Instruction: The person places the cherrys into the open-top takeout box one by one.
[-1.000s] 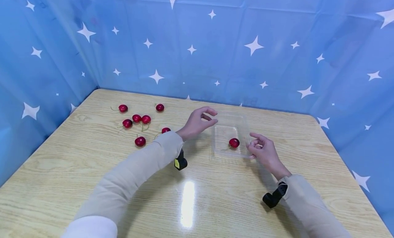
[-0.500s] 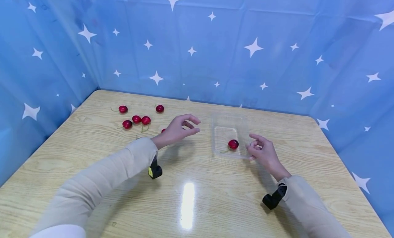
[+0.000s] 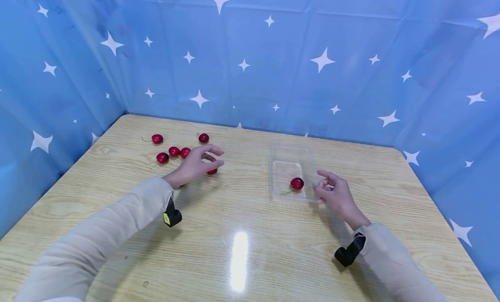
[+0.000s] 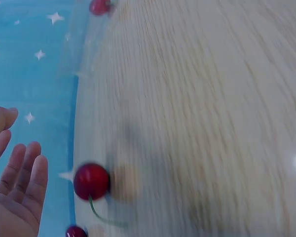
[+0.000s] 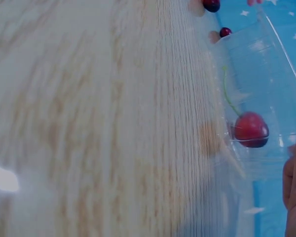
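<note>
Inside the clear container (image 3: 287,152), toward its near right corner, lies a red cherry (image 3: 297,183) with its stem (image 5: 227,94) trailing left. At the container's right wall the right hand (image 3: 339,198) has its fingers curled and pinches the plastic edge; the cherry sits just beyond those fingertips, apart from them. Well to the left of the container, the left hand (image 3: 195,165) hangs over the wooden table (image 3: 289,254), its thumb and fingers apart with nothing between them. Nearest it, also left of the container, is a loose cherry (image 3: 212,172), showing just below the thumb in the head view and clear of the fingers in the left wrist view. Farther left of the container are a close pair of cherries (image 3: 174,151), a third cherry (image 3: 162,158) beside them, and a back-left cherry (image 3: 157,139). Behind the container hangs a blue starry cloth (image 3: 250,85).
</note>
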The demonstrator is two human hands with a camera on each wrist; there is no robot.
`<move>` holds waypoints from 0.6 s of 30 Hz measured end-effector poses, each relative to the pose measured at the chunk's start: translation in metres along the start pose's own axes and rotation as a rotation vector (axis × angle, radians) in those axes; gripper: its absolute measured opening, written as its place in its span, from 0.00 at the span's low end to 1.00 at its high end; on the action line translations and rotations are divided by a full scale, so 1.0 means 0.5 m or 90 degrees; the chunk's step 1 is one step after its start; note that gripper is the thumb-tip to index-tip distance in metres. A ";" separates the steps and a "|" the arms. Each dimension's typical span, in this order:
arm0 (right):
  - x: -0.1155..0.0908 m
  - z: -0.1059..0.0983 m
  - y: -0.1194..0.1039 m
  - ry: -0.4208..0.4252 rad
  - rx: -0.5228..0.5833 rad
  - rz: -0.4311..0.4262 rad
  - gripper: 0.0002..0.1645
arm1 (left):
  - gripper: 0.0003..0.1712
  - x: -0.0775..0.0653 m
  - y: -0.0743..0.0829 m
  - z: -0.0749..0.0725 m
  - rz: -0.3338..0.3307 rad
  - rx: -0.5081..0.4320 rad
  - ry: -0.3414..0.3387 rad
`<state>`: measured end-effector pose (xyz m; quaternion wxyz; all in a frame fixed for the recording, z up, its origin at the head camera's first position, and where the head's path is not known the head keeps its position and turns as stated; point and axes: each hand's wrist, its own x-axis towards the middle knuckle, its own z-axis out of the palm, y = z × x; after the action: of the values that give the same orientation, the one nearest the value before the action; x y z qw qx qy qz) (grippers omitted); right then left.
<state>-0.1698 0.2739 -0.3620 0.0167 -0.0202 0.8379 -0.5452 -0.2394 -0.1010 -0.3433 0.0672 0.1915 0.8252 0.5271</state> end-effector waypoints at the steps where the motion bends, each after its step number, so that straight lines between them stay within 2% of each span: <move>1: -0.001 0.000 0.000 -0.001 0.000 0.001 0.33 | 0.18 -0.001 -0.006 -0.005 -0.002 0.013 0.005; 4: -0.001 0.000 -0.001 0.000 -0.001 -0.001 0.33 | 0.20 0.000 -0.033 -0.016 -0.011 0.041 0.020; 7: -0.001 0.001 -0.002 0.001 -0.001 -0.005 0.32 | 0.20 -0.003 -0.051 -0.026 -0.014 0.042 0.020; 18: -0.002 0.001 -0.004 0.003 0.001 -0.010 0.32 | 0.23 -0.011 -0.085 -0.039 -0.039 0.046 -0.013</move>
<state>-0.1687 0.2728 -0.3606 0.0101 -0.0255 0.8375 -0.5458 -0.2507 -0.1356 -0.3731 0.0850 0.1739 0.8483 0.4928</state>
